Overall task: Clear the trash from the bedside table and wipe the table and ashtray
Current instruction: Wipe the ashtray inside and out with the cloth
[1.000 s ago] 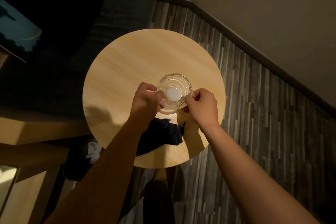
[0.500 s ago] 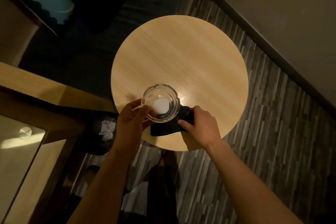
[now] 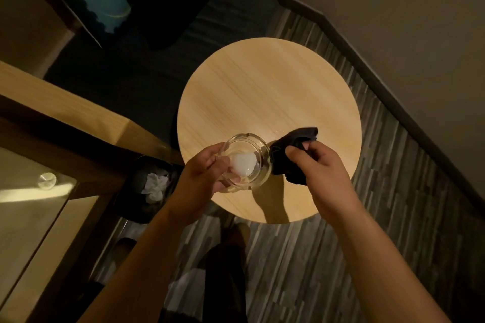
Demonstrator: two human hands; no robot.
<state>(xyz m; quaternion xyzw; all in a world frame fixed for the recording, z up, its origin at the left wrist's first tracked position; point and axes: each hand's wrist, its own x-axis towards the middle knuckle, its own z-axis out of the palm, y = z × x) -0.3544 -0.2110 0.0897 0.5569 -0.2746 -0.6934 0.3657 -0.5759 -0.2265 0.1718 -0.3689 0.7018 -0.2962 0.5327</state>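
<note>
A round light-wood bedside table (image 3: 267,86) fills the middle of the view. My left hand (image 3: 202,176) holds a clear glass ashtray (image 3: 249,157) by its left rim, lifted over the table's near-left edge. Something white shows in the ashtray's bowl. My right hand (image 3: 317,165) grips a bunched dark cloth (image 3: 291,149) just right of the ashtray, touching its rim. A few wet spots glint on the tabletop near the cloth.
A black waste bin (image 3: 147,186) with crumpled white tissue stands on the floor left of the table. A wooden ledge (image 3: 65,113) and glass-topped surface (image 3: 29,204) lie at the left. A wall and dark skirting board (image 3: 393,81) run along the right.
My left hand has lifted the ashtray toward the table's near-left edge. My right hand let go of the ashtray, took hold of the dark cloth and raised it beside the rim.
</note>
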